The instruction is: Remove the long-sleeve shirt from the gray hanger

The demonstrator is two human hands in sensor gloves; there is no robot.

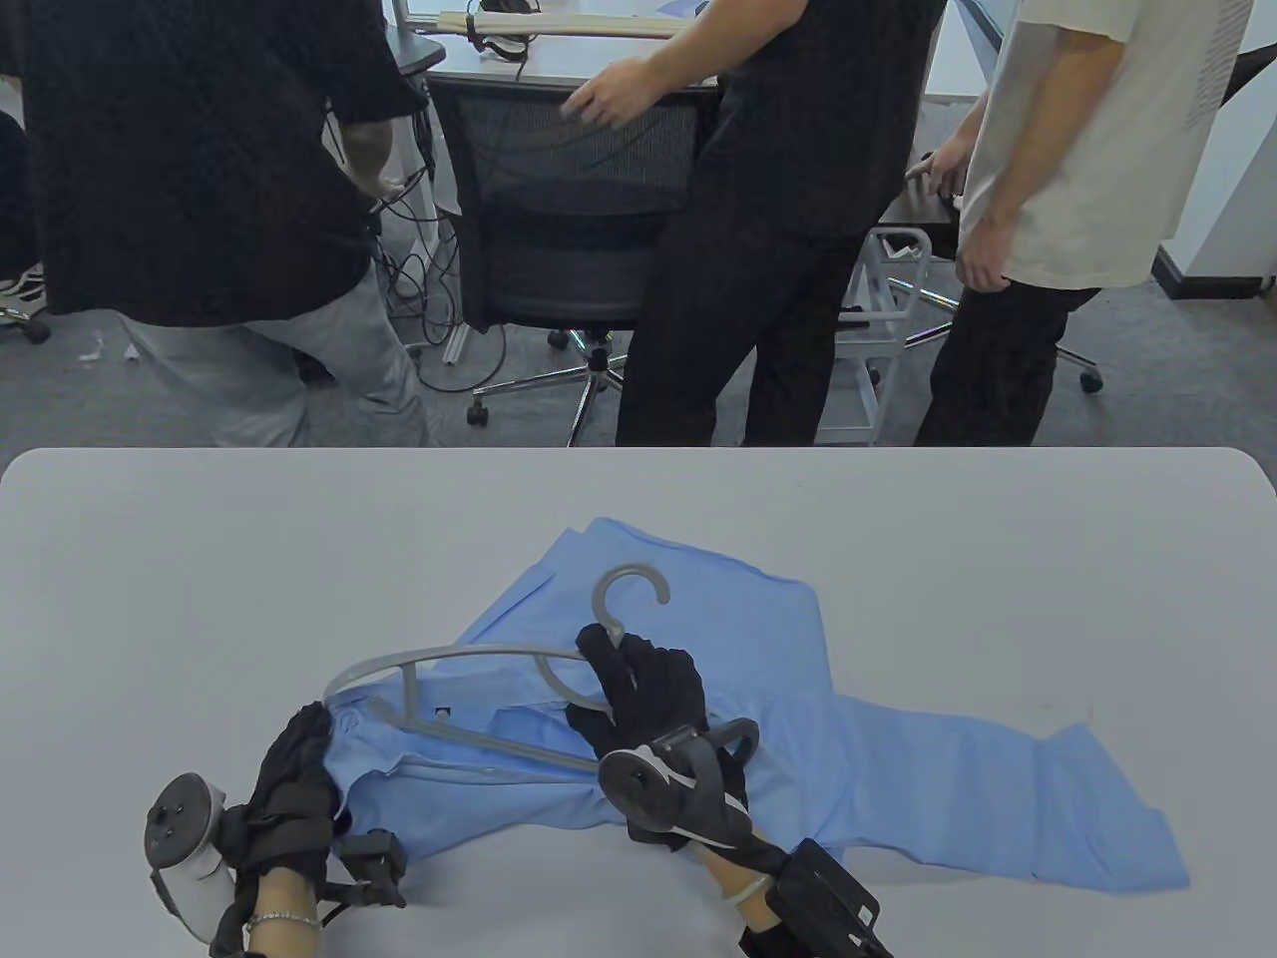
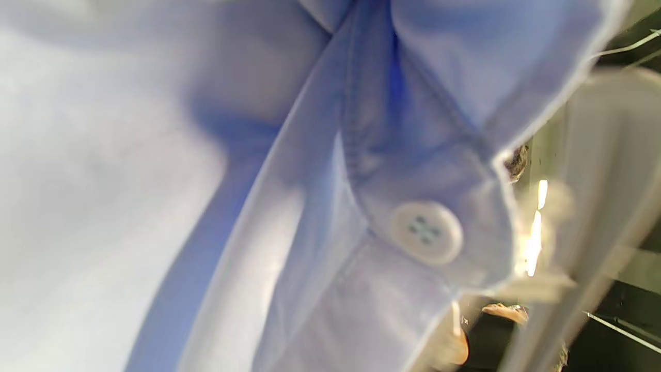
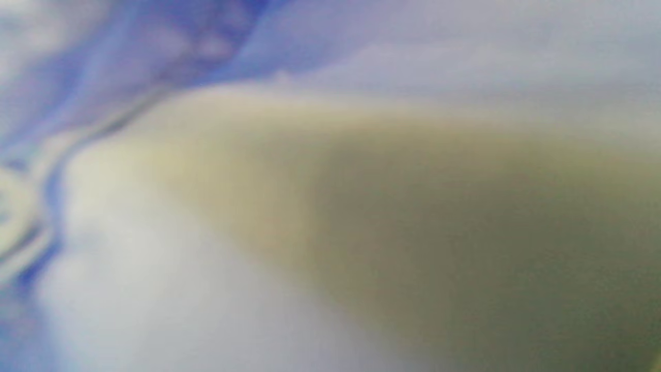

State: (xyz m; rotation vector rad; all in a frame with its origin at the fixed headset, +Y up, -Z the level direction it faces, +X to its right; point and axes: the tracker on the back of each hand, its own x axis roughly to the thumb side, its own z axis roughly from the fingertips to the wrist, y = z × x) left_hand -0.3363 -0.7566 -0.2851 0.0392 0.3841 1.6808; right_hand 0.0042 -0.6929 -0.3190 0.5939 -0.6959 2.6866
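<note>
Lying on the table [image 1: 200, 559], the blue shirt [image 1: 898, 758] is gripped at its edge by the left hand [image 1: 289, 788], while the right hand [image 1: 648, 689] holds the gray hanger [image 1: 469, 659] near its hook.

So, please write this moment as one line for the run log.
step: shirt coming off hanger | left hand: grips shirt | right hand: holds hanger neck | shirt: partly off, on table
</note>
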